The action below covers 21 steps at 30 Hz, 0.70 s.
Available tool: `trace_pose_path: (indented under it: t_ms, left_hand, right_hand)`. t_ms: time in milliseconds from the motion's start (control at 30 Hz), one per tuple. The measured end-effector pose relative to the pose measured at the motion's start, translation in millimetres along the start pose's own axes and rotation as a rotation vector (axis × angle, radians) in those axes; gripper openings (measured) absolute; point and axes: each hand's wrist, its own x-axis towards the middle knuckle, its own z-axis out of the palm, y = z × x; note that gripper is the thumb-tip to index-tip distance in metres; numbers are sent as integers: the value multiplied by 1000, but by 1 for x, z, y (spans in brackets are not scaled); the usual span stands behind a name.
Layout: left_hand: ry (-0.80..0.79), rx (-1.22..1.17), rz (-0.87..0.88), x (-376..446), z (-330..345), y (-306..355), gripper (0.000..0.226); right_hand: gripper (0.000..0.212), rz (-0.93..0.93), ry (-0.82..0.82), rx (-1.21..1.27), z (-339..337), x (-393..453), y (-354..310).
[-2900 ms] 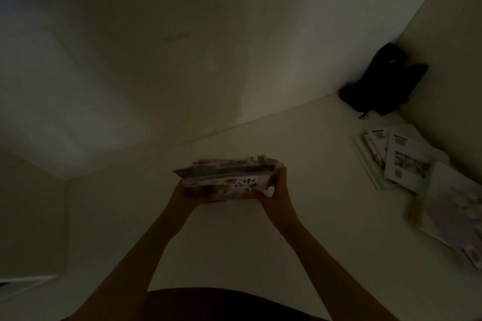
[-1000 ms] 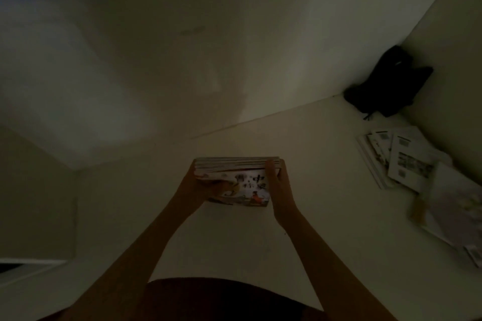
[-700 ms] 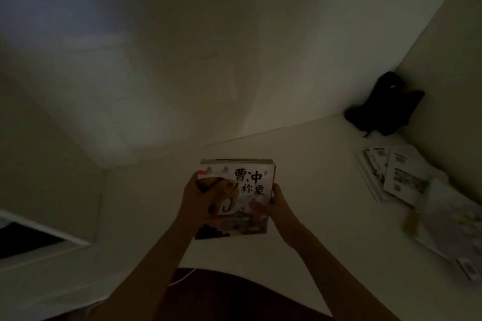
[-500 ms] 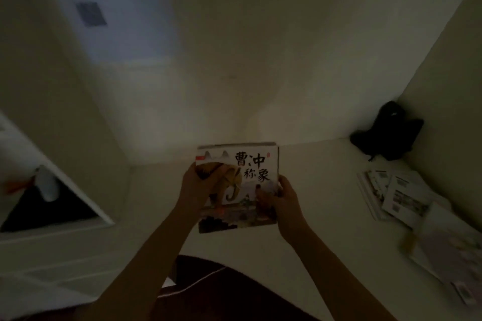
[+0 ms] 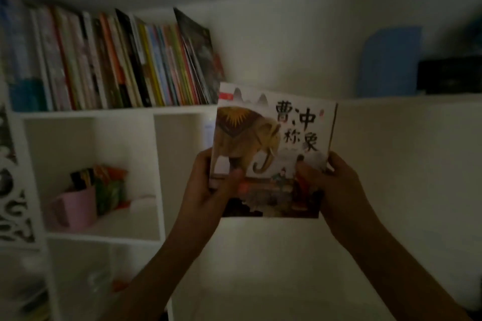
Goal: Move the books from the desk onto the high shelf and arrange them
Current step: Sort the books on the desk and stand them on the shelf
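a white shelf unit (image 5: 182, 109) is seen, its high shelf lined at the left with a row of upright books (image 5: 117, 60). right of that row and slightly lower, a stack of books (image 5: 271, 148) with an elephant cover is held upright; the left hand (image 5: 208, 187) and right hand (image 5: 336, 185) have fingers clamped on its lower edges

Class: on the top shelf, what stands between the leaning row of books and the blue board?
Nothing: in the head view, only bare white wall separates the row of leaning books from the flat blue board.
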Motion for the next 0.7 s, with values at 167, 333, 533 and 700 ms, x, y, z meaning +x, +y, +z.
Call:
trace_pose_path:
  t_ms: [167, 333, 533, 700]
  left_hand:
    - [118, -47, 163, 90, -10, 37, 23]
    - [253, 148, 256, 183, -2, 8, 24]
    - [504, 546, 153, 242, 29, -56, 29]
    - [397, 903, 140, 246, 11, -69, 45]
  right_hand:
    - [38, -138, -83, -226, 56, 90, -63]
    - [53, -545, 130, -993, 92, 177, -72]
    - [39, -488, 23, -1199, 106, 226, -39]
    - [51, -198, -237, -987, 125, 246, -23]
